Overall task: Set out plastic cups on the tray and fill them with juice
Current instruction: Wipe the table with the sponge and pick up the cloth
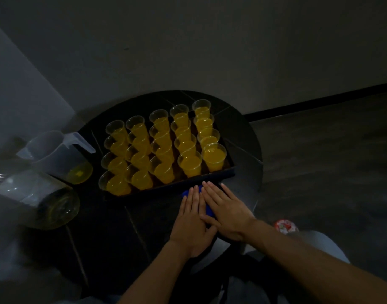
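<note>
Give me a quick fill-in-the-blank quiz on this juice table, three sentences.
The cups stand on the tray in four rows of ___.
The left hand and right hand lie flat on a ___ object.
The pitcher beside the tray is nearly ___.
Answers: five; blue; empty.

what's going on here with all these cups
The pouring looks done. A tray on a dark round table holds rows of clear plastic cups, and every one that can be made out has orange juice in it. The pitcher left of the tray is nearly empty. The person's left hand and right hand lie flat, side by side, on a blue thing just in front of the tray; it is too dark to tell what it is.
</note>
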The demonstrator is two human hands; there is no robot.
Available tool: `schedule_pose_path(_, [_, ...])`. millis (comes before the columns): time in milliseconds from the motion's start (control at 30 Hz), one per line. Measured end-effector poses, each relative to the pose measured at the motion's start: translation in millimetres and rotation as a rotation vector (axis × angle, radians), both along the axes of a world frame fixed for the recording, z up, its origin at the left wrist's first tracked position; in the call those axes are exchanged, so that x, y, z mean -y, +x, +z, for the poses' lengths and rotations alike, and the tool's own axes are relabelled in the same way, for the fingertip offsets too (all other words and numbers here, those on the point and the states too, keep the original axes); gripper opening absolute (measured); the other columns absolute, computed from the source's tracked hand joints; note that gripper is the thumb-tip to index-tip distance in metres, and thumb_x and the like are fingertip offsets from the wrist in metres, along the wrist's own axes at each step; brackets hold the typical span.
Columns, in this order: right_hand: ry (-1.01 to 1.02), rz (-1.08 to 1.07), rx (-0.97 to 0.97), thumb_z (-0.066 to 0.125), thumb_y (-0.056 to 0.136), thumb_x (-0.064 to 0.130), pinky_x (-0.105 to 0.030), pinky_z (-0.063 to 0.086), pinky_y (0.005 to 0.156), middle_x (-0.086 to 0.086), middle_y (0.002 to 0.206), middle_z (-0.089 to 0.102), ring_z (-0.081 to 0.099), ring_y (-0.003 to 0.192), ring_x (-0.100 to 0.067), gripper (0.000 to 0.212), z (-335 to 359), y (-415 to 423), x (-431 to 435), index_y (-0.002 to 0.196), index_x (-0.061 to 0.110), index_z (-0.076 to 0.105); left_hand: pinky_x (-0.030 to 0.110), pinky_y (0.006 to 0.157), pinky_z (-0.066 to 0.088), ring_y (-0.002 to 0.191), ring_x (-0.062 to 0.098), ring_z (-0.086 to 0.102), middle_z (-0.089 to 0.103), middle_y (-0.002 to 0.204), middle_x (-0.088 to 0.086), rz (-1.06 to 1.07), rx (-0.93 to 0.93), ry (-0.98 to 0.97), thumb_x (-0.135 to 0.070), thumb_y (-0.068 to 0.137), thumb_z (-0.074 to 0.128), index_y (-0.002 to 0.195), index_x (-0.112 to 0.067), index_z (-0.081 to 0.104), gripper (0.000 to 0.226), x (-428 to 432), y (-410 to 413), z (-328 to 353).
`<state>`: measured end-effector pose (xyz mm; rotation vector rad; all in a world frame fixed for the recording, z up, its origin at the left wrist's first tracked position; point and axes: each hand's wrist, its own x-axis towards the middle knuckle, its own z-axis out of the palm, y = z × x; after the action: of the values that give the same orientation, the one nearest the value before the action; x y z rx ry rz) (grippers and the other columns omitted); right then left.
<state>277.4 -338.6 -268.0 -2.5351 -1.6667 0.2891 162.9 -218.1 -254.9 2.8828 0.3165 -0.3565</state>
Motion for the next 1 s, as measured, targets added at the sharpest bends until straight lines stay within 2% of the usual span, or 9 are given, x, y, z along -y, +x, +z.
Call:
schedule_pose_path(233, [-0.025,-0.043,0.003,0.001,0.098,0.068,-0.044,-0.004,0.124,-0.001,0.164,-0.015,-0.020,0.150,-0.013,0.079,0.6,14.7,23.3,0.158,0.017,-0.005,0.038,0.125,-0.014,0.150,0.019,-0.030,-0.026,0.165,0.009,-0.030,0.006,-0.048,-0.066,0.081,0.013,0.157,-0.009,-0.020,0.101,18.4,18.9,0.2])
schedule_pose_path(633, [-0.055,-0.122,0.001,-0.001,0.098,0.065,-0.043,-0.011,0.123,0.002,0.164,-0.018,-0.023,0.149,-0.011,0.075,5.4,42.1,67.1,0.157,0.019,-0.009,0.038,0.125,-0.014,0.149,0.018,-0.031,-0.028,0.164,0.006,-0.079,-0.010,-0.087,-0.063,0.080,0.013,0.157,-0.010,-0.020,0.099,54.3,58.5,0.3])
schedule_pose_path(800, [-0.076,-0.228,-0.033,-0.014,0.090,0.065,-0.042,-0.013,0.122,0.001,0.164,-0.019,-0.023,0.149,-0.011,0.083,13.0,33.2,70.7,0.157,0.017,-0.011,0.037,0.126,-0.011,0.150,0.014,-0.030,-0.030,0.163,0.003,-0.154,-0.040,-0.133,-0.052,0.096,0.032,0.157,-0.016,-0.021,0.089,49.3,66.5,4.5])
schedule_pose_path(1000, [-0.097,-0.336,-0.066,-0.017,0.086,0.065,-0.043,-0.014,0.122,-0.002,0.164,-0.022,-0.026,0.148,-0.014,0.086,15.7,13.7,67.1,0.155,0.015,-0.015,0.031,0.124,-0.014,0.148,0.010,-0.031,-0.030,0.164,0.001,-0.254,-0.073,-0.106,-0.046,0.099,0.036,0.158,-0.018,-0.020,0.086,41.5,63.8,11.2])
